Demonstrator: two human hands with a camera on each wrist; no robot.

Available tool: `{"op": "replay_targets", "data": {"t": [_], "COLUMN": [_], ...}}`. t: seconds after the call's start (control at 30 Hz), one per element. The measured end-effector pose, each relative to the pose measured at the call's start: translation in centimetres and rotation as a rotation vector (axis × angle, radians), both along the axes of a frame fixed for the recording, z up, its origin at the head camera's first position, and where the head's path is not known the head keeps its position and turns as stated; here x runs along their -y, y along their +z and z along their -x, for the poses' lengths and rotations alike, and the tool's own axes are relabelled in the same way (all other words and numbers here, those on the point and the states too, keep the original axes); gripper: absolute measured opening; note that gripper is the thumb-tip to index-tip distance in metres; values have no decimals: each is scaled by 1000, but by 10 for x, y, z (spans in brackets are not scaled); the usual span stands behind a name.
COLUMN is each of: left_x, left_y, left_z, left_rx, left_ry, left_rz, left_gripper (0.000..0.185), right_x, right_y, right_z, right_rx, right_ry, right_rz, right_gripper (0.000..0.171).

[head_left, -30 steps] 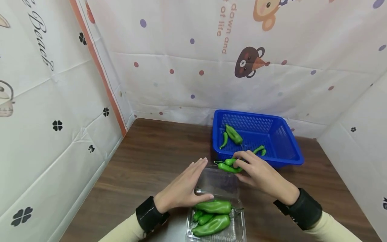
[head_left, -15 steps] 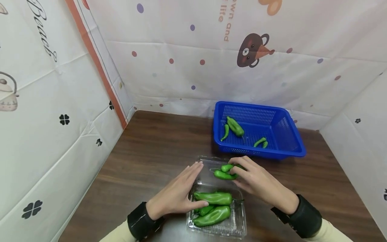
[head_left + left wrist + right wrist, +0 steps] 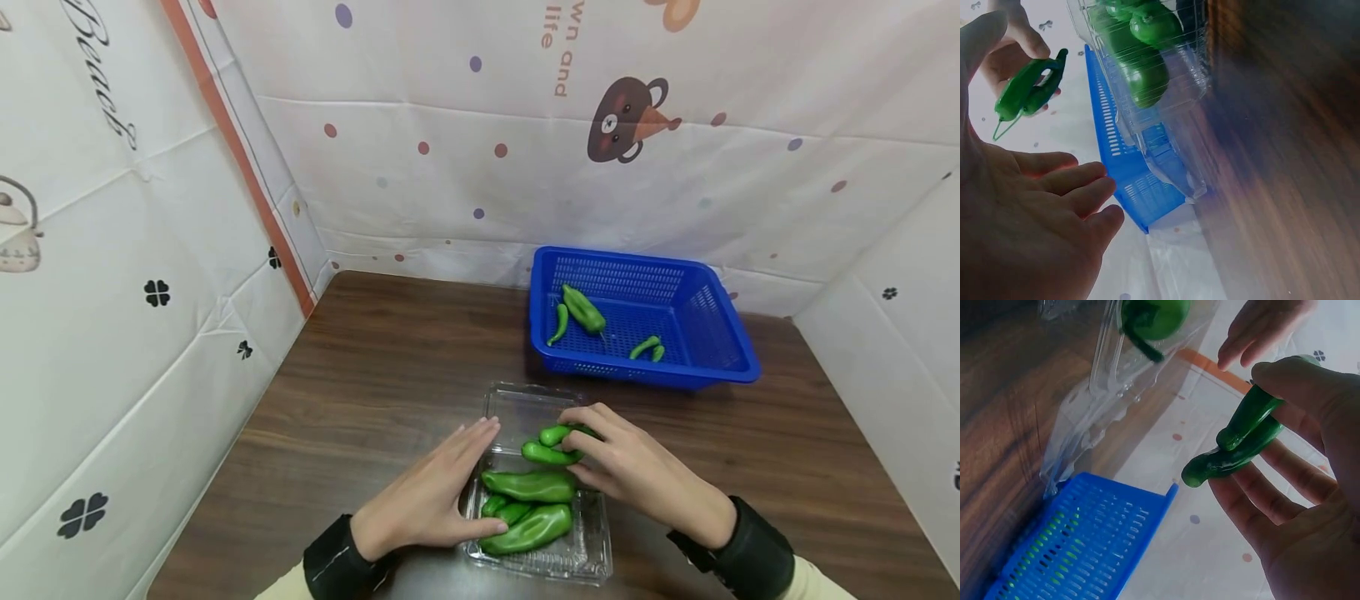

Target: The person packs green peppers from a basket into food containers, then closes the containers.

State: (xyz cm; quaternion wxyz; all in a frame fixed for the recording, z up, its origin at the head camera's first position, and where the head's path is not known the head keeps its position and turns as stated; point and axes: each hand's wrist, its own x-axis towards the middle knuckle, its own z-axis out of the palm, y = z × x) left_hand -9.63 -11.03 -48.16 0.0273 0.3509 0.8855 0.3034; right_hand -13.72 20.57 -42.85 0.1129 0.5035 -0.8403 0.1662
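We are holding two small green peppers in our right hand, pinching them together between the thumb and the curled fingers; the wrist view shows the pair crossing each other in that grip, one stem end poking out below. The peppers are hanging just above the far end of the clear plastic clamshell box, right over its hinge, where the open lid is lying flat on the brown wooden table.

Our left hand is resting against the left wall of the box with its fingers straight and together, thumb lying along the near rim, gripping nothing. Inside the box, several larger green peppers are lying packed side by side.

Further back, the blue plastic basket is sitting well apart from both hands, with a few more peppers lying in it.
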Motion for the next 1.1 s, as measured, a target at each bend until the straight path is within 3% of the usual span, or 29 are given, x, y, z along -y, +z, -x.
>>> {"op": "replay_targets", "data": {"t": [0.27, 0.5, 0.87, 1.1], "left_x": [3, 5, 6, 7], "left_y": [-6, -11, -20, -23], "left_z": [-5, -7, -12, -14], "left_rx": [-14, -29, -71, -88], "left_ry": [-16, -23, -56, -57], "left_rz": [-13, -10, -18, -22], "left_gripper": [111, 114, 115, 118], "right_x": [4, 12, 15, 17], "right_y": [-8, -18, -37, -42], "right_z": [-12, -25, -43, -55], "right_rx": [16, 23, 46, 68], "right_ry": [35, 76, 65, 77], "right_rz": [54, 120, 121, 149], "right_gripper": [34, 21, 20, 33]}}
